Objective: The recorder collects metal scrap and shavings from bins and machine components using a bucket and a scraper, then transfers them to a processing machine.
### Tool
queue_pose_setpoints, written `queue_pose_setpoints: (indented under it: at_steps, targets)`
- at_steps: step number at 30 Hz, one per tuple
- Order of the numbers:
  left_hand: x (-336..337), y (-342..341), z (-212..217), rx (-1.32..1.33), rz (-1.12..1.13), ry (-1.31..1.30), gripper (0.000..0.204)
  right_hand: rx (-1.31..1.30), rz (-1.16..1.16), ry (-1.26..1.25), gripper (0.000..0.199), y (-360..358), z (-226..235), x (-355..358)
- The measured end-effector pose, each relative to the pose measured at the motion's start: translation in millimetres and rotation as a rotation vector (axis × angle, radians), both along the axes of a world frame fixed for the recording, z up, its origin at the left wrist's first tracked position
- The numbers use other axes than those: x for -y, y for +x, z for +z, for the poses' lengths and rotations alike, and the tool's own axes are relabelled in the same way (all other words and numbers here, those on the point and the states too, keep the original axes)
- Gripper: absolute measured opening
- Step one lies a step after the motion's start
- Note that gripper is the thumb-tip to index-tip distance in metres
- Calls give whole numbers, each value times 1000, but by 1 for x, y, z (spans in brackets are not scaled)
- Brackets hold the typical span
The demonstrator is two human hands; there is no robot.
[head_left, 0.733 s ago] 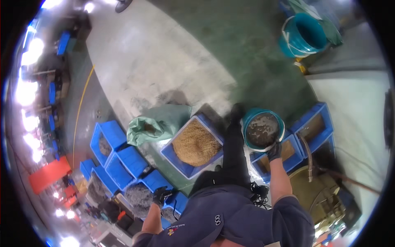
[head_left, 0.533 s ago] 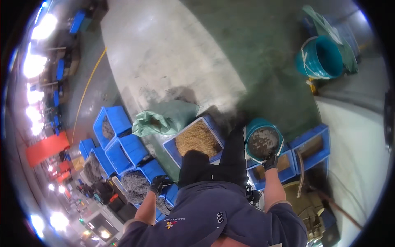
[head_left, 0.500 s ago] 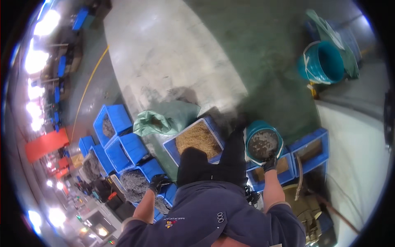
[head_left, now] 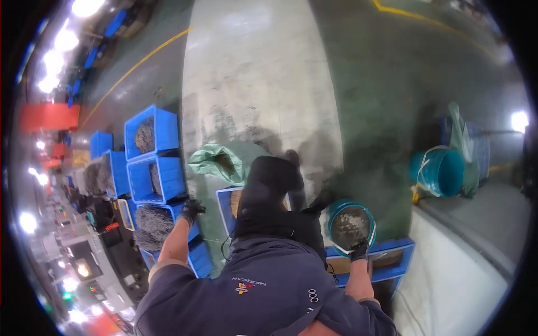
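Note:
My right hand (head_left: pixel 358 250), in a dark glove, closes on the near side of a teal bucket (head_left: pixel 330 224), at its pale handle and rim. Grey-brown loose material (head_left: pixel 350 225) with a lighter patch fills the part of the bucket that shows. On the other side, my left hand (head_left: pixel 192 209), also gloved, hangs with fingers apart beside a blue bin (head_left: pixel 180 214) of tangled metal shavings (head_left: pixel 153 227); nothing shows in it. Between my arms, my legs mostly cover a blue crate (head_left: pixel 225 208) of tan material.
Stacked blue bins (head_left: pixel 147 180) stand at left. An open green sack (head_left: pixel 216 162) lies ahead of my legs. Low blue trays (head_left: pixel 397 242) sit beyond the bucket, near a white wall (head_left: pixel 448 274). Another teal bucket (head_left: pixel 434 171) stands at far right.
The view has turned, and my body has moved forward, with one leg now in front of the tan-filled crate. The bucket has come along in my right hand. My left hand has risen and spread.

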State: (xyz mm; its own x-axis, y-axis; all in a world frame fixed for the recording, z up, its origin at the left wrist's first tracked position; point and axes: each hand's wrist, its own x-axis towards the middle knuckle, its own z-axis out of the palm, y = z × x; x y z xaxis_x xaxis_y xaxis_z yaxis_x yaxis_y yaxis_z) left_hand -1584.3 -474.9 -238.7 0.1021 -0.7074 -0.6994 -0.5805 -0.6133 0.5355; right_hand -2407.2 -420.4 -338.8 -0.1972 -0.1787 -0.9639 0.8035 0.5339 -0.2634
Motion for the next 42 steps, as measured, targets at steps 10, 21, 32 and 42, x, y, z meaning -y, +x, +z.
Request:
queue_pose_setpoints:
  at_steps: [10,21,32,42]
  targets:
    - [136,150,-37,290,793,-108,30,-110,520,-14,44,53,121,179]
    - [267,347,85,483,1083,-320,29,-1313,2014,-198,27,184,98,484]
    - [392,634,124,246,1287,-601,32,238,853,-371,53,515,25,832]
    - [329,760,219,267,1777,-521,33,-233,1161,-354,19,963,93,1095]
